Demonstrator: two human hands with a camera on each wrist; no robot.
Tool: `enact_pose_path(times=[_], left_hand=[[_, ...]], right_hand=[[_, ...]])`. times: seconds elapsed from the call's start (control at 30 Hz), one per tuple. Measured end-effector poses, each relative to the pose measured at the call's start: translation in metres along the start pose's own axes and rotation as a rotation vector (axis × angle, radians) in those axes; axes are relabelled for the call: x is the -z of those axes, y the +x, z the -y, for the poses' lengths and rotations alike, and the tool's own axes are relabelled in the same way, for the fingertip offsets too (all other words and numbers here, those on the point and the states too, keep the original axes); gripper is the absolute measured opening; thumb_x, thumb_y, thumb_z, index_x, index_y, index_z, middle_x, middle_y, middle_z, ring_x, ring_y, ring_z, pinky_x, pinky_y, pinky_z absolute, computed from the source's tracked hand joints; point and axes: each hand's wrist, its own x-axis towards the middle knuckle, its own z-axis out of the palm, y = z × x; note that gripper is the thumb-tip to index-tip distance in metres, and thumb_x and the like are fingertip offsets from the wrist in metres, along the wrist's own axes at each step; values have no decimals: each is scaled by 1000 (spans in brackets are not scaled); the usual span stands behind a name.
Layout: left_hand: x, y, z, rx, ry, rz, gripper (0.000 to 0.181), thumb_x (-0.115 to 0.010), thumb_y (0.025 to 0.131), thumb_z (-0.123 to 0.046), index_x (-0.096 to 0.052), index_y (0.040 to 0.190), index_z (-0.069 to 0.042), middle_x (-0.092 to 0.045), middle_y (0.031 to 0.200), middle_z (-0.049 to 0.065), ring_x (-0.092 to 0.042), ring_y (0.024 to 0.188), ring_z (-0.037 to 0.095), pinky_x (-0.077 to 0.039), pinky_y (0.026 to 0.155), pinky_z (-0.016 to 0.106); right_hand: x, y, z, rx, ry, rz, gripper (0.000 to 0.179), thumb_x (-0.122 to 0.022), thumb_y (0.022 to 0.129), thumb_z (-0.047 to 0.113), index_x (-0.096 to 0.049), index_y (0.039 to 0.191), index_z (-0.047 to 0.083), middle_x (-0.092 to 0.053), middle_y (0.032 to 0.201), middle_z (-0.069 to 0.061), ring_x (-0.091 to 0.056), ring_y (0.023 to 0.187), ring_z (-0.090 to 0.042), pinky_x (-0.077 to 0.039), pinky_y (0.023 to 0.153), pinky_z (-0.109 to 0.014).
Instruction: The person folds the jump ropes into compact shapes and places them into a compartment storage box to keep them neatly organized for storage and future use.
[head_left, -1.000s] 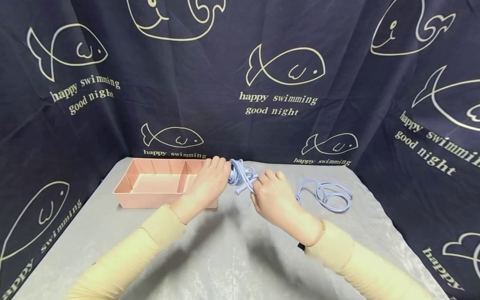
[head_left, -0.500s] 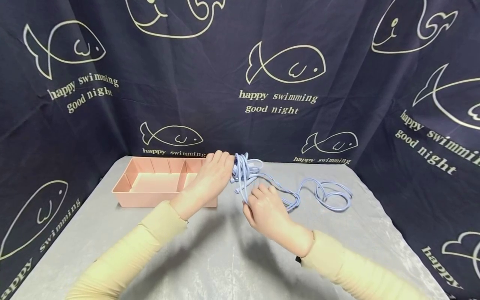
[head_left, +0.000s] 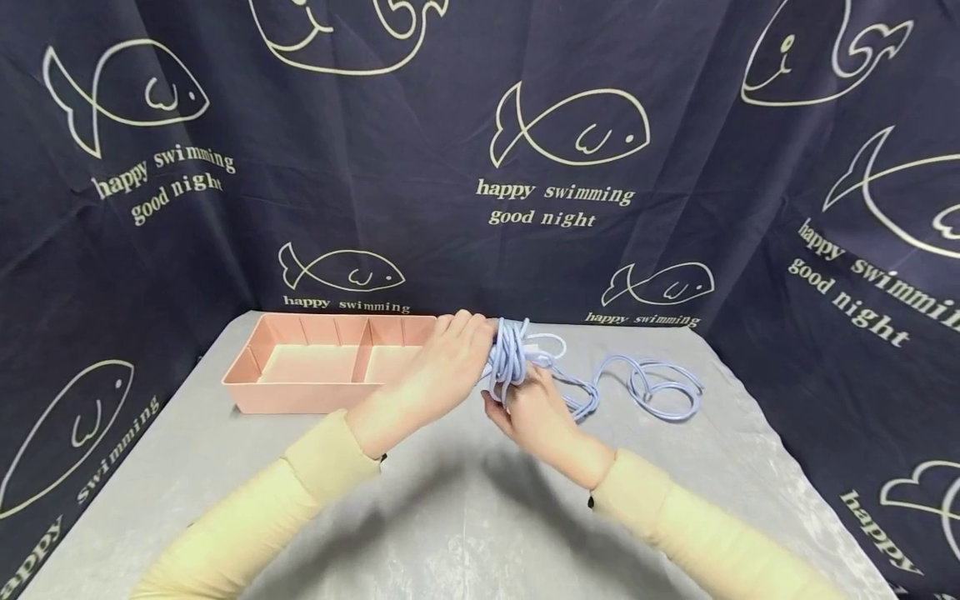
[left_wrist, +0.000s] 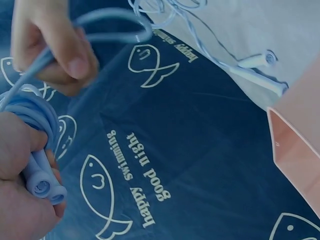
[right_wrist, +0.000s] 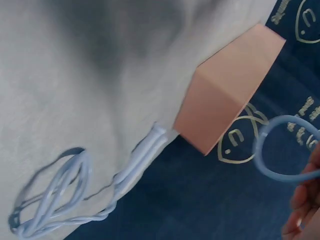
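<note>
The left hand [head_left: 442, 364] has its grip closed round a coiled rope [head_left: 510, 357] and two handles [left_wrist: 39, 182], over the bench [head_left: 465, 525] near its far edge; the right hand [head_left: 543, 419] pinches the cord [right_wrist: 282, 177]. A box [head_left: 300, 398] occupies the far left corner.

Reads "happy swimming" over "good night" in pale lettering [head_left: 506, 189], repeated across the dark blue curtain [head_left: 420, 158] beneath outlined fish [head_left: 573, 129]. In the head view, can be read in full at upper left and at centre; at far right, runs out of frame on the upper line but shows "good night" whole. Low down, just above the surface [head_left: 465, 517], says "happy swimming" twice. At lower left, slants upward as "happy swimming"; at lower right, breaks off after "happy" (cut by the picture's edge). In the left wrist view, repeats both lines steeply tilted, reading upward, with another "happy" beside the surface's edge. In the right wrist view, appears too blurred to read.
</note>
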Motion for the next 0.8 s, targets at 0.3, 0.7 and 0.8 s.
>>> enact_pose_path(times=[0.3,0.7,0.8], left_hand=[[10,-5,-10,-83,-71,0,11,-47,91,-8,-47,102,-6,-50,98,5,-45,89,22,-33,73,33],[21,-18,-20,-200,-59,109,21,-52,89,-9,-53,109,-4,-55,107,7,-48,97,22,-36,84,33],[23,-22,-21,-223,-55,123,21,-52,89,-8,-53,109,-3,-55,107,8,-49,100,23,-36,86,33]], right_hand=[[-7,10,-26,120,-166,-41,15,-53,80,20,-56,84,5,-57,75,-8,-53,75,-28,-39,68,-39],[7,37,-58,326,-104,-150,26,-42,95,18,-58,77,8,-61,96,-7,-54,89,-28,-40,70,-42],[17,42,-63,443,-157,-129,31,-43,96,19,-59,72,9,-66,102,-4,-57,100,-27,-43,80,-44]])
